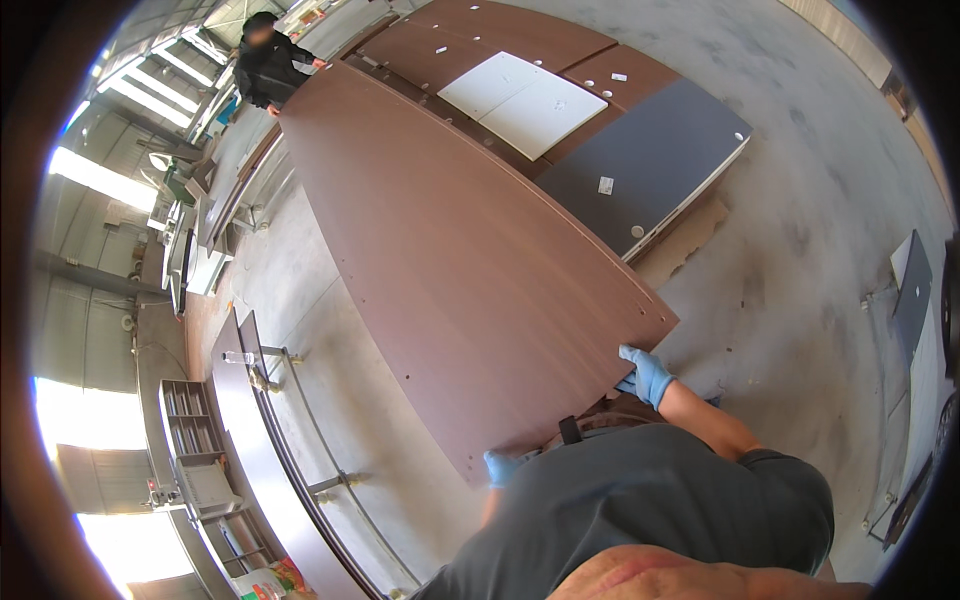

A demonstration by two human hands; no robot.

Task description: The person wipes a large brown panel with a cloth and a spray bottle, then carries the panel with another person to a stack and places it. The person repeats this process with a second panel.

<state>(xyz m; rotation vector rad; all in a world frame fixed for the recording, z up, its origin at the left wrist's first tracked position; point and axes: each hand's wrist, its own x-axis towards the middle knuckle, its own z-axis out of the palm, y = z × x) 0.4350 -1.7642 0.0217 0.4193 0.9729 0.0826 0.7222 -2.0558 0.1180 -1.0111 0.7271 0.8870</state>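
A long brown wood-grain board (450,240) is held up off the floor and stretches away from me. My right hand (645,372), in a blue glove, grips its near right corner. My left hand (500,467), also blue-gloved, holds the near left edge and is partly hidden by my grey shirt. At the far end a person in black (268,62) holds the board's other end.
A stack of brown, white and dark grey panels (640,160) lies on the concrete floor (800,220) to the right, on cardboard. A metal frame with rails (300,440) and shelving (195,440) run along the left. More panels (912,290) lean at the far right.
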